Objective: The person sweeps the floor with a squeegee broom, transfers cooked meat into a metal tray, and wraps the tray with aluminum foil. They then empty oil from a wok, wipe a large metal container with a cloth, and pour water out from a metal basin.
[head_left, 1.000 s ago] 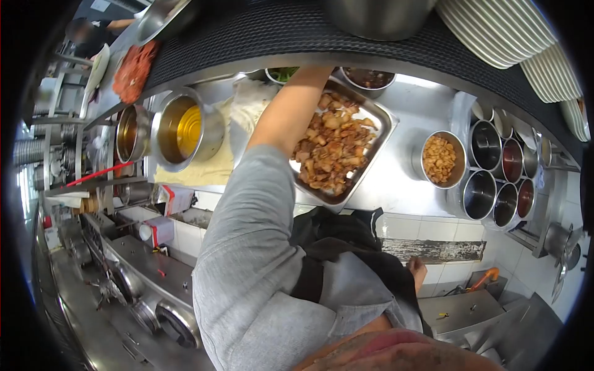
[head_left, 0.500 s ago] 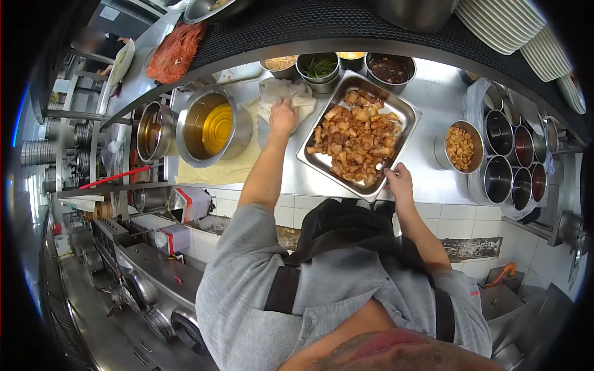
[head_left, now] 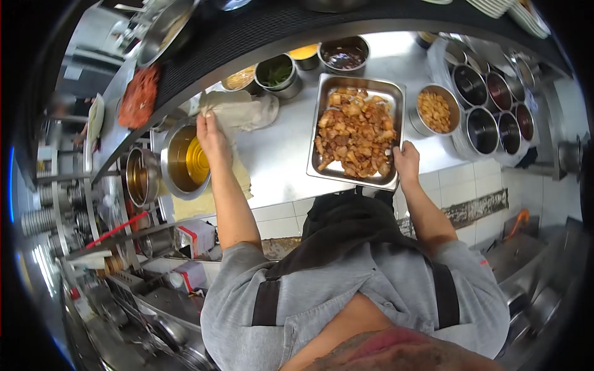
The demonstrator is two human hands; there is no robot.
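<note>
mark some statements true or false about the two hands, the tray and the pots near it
1. The right hand grips the edge of the metal tray. True.
2. The left hand is inside the tray. False: it is at the pale cloth.
3. The pot of yellow liquid stands left of the tray. True.
4. The tray is empty. False: browned food pieces lie in it.
5. The tray rests on the floor. False: it is at the metal counter.

Head-worn wide view, from close above hands (head_left: 406, 163), facing forward-down.
</note>
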